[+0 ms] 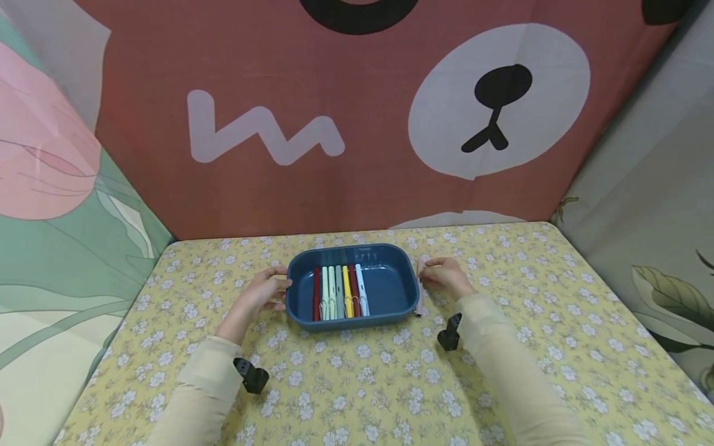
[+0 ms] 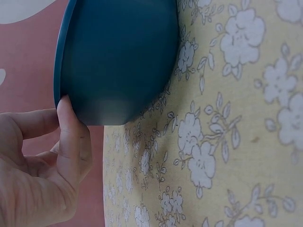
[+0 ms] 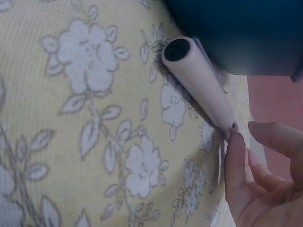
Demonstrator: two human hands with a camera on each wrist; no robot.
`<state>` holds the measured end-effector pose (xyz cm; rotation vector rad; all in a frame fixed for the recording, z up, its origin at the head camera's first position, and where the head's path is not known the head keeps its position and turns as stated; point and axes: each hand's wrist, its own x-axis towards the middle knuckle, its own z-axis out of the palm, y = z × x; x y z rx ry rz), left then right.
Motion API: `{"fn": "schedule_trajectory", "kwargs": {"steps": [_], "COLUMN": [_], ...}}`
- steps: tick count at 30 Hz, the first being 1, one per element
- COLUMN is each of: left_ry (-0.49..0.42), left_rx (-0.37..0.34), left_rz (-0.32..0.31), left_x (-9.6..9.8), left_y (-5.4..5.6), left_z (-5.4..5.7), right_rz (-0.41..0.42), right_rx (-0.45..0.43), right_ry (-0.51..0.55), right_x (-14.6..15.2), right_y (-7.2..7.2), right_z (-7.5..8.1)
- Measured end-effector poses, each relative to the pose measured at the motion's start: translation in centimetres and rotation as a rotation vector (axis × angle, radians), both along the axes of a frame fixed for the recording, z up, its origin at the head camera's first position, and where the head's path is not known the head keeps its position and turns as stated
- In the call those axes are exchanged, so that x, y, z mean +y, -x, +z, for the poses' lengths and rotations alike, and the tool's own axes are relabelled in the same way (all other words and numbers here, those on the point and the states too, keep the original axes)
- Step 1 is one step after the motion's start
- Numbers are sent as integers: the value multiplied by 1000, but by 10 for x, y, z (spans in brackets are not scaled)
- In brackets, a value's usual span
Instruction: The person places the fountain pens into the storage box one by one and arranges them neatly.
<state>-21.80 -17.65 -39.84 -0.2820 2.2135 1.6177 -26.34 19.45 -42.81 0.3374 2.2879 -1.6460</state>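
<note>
A dark blue tray (image 1: 390, 291) sits on the table, with several clip pens (image 1: 347, 291) side by side in it: dark red, pale green, grey-green, yellow and light blue. My left hand (image 1: 262, 291) pinches the tray's left rim, thumb outside, as the left wrist view shows. Just outside the right wall lies a pale pink pen (image 3: 203, 82), its black cap end pointing towards me. My right hand (image 1: 446, 277) grips the pen near its far end, thumb against the barrel; part of it is hidden behind the thumb.
A yellow floral cloth (image 1: 357, 384) covers the table. Behind its far edge hangs a red-brown cloth (image 1: 357, 192) with a bear print. Patterned curtains (image 1: 630, 155) flank the sides. Black wrist mounts (image 1: 253, 376) stick out from both sleeves.
</note>
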Motion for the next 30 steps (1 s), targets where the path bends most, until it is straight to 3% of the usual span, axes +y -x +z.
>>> {"fn": "schedule_trajectory", "kwargs": {"steps": [7,15,30], "left_ry": [4,11,11], "left_rx": [5,4,5], "left_rz": [-2,-10,-10], "left_x": [2,1,1], "left_y": [0,0,-1], "left_z": [1,2,2], "right_rz": [-11,4,8], "right_rx": [-8,-4,49], "right_ry": [5,-116,-249], "right_x": [-2,-7,-15], "right_y": [0,-3,-4], "right_z": [-4,-4,-5]}}
